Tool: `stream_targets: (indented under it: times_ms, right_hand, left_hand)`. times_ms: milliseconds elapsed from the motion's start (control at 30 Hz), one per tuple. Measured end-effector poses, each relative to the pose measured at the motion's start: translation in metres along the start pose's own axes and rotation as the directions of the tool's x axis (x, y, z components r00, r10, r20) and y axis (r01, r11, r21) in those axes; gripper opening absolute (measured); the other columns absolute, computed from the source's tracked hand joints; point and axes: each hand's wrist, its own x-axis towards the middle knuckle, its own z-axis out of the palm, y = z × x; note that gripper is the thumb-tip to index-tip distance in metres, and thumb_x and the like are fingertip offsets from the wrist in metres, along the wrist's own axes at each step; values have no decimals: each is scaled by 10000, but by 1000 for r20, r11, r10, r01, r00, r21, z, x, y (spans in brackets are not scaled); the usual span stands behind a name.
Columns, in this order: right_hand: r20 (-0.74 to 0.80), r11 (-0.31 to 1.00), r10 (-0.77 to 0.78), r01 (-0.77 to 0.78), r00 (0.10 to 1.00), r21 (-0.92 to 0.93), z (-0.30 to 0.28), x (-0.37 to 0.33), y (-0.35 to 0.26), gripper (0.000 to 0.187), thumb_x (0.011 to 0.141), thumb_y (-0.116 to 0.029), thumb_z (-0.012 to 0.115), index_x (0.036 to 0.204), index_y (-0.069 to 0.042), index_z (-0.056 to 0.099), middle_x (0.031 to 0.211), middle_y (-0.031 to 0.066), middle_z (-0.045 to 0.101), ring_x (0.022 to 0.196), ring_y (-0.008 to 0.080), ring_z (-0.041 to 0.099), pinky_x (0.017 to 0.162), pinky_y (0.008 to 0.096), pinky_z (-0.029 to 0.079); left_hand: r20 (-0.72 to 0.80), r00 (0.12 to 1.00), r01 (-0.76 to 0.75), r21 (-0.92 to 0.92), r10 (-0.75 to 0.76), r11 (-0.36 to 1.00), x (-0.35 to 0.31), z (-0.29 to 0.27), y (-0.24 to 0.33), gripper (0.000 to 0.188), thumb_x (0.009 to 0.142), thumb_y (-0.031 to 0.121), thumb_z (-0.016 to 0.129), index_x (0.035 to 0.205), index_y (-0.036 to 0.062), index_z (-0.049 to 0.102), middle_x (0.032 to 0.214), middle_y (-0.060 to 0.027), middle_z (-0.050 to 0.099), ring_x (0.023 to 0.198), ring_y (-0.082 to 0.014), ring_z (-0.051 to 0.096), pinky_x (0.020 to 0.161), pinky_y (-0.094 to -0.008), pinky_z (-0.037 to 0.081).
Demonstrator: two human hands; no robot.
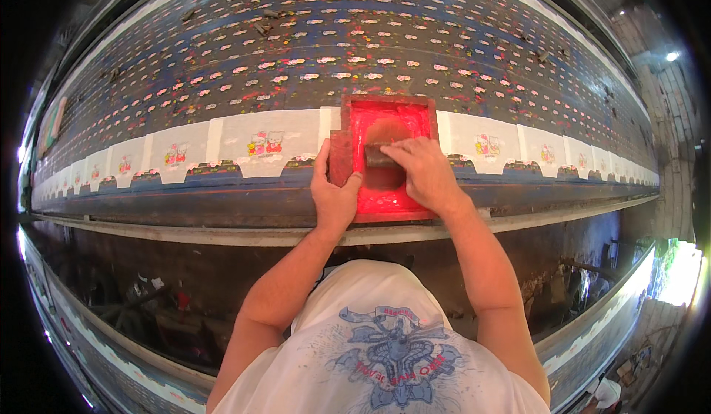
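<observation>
The left hand [337,198] gripped the side block [341,158] of the red screen-printing frame [392,216], which lay over the white fabric row [231,134] on the counter [259,79]; the right hand [428,173] gripped the dark squeegee [379,156] inside it. An even stroke required steady downward pressure and a motionless frame.

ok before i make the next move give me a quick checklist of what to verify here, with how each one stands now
1. Left hand on the red frame: ok, it grips the left side.
2. Right hand on the dark block: ok, fingers hold it inside the frame.
3. Red ink in the frame: ok, it shows around the block.
4. White cloth beside the frame: ok, it shows on both sides.
5. Cloth directly under the frame flat and lined up: cannot tell, the frame and ink hide it.
</observation>
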Motion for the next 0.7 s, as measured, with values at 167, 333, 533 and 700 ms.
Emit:
stream_targets:
  times_ms: [167,333,533,700]
  right_hand:
    - [-7,1000,0,0,1000,-28,-5,-36,-39,633,786,74,735,1395,-90,795,1303,123,776,1176,359,700,1023,494,544]
    - [25,1000,11,-11,1000,-9,-8,-64,-65,627,782,54,753,1391,-87,794,1298,105,760,1181,341,693,1022,488,547]
    - [56,987,76,-83,996,138,-19,-87,-64,526,926,-169,880,1435,-98,766,1516,159,673,1449,388,600,1181,550,485]
    - [-241,893,405,-326,882,308,-8,-122,-40,539,981,-209,878,1483,-72,738,1616,200,636,1552,416,543,1289,569,413]
  left_hand:
    - [11,999,-48,41,48,998,2,-1,-4,893,925,-89,786,1736,-42,415,1629,-214,600,1474,-268,630,1248,-403,504]
    - [17,997,-75,144,73,987,3,-1,2,915,893,-88,793,1728,-43,423,1624,-218,598,1470,-278,630,1243,-395,507]
    - [-1,998,-67,112,67,991,5,-1,-8,946,847,-105,792,1723,-30,442,1594,-211,621,1466,-274,633,1220,-385,525]
    - [-30,999,-16,47,18,999,1,9,9,958,814,-131,780,1714,-22,473,1601,-195,635,1485,-264,624,1228,-390,523]
